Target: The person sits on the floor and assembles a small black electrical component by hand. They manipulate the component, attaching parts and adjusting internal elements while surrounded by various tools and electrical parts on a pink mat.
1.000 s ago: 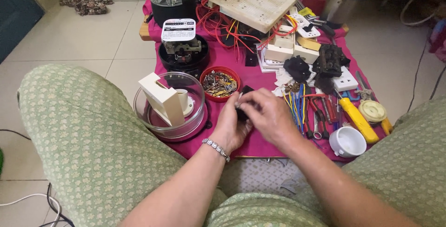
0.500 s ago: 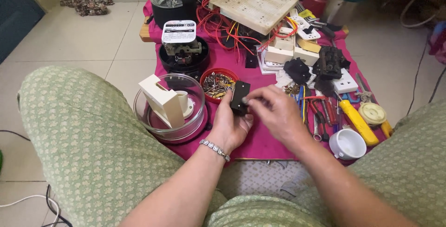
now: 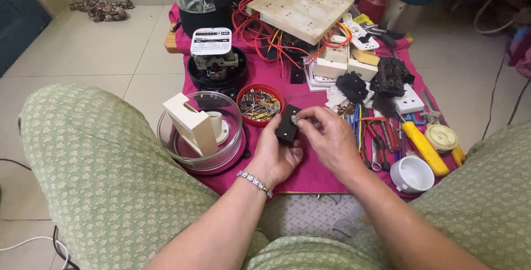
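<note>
small black block-shaped part [image 3: 287,125] held up over the pink cloth [image 3: 310,170], just in front of the red bowl of small metal bits [image 3: 260,104]. left hand [image 3: 276,156] closed around its lower end, thumb side partly hidden behind the part. right hand [image 3: 327,136] pinches a tiny silvery piece at the part's top edge, too small to tell what it is; fingertips cover that spot. left of it a clear glass bowl [image 3: 200,132] holding a cream plastic housing. right side: pile of pliers and a yellow-handled screwdriver [image 3: 421,147], white cup [image 3: 412,174]. farther back an electric meter [image 3: 213,54], perforated board [image 3: 300,8], red wires. blender base cut off at the top edge.
</note>
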